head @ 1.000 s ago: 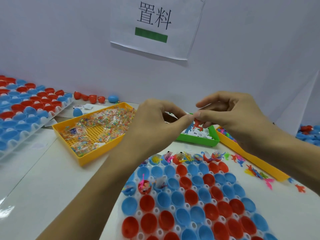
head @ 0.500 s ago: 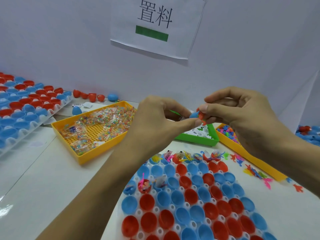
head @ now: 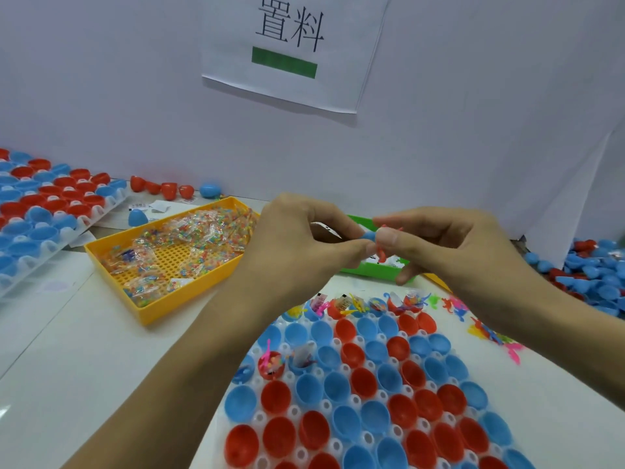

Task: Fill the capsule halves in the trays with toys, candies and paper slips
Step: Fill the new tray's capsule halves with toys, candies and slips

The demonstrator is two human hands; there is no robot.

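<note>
Both hands are meeting in the air above the near tray, pinching small soft toys between them: the left hand is nipping a blue toy between thumb and forefinger, and the right hand is pinching a red toy that is dangling below its thumb. The two toys are touching, and I judge they are being pulled apart. They are hanging in front of the green bin, well above the capsule halves.

The step in hand looks like separating one toy for dropping. Only the far row and a few cups at the near tray's left are holding anything; most halves are sitting bare. Next, one hand is going to have to come down over an unfilled half and release a single toy, without dragging its neighbour along.

Compared with a second ago, the hands are sitting lower, the right fingers are spreading wider, and the red toy is showing more plainly below the thumb. The yellow bin of candy packets is lying untouched at left.
</note>
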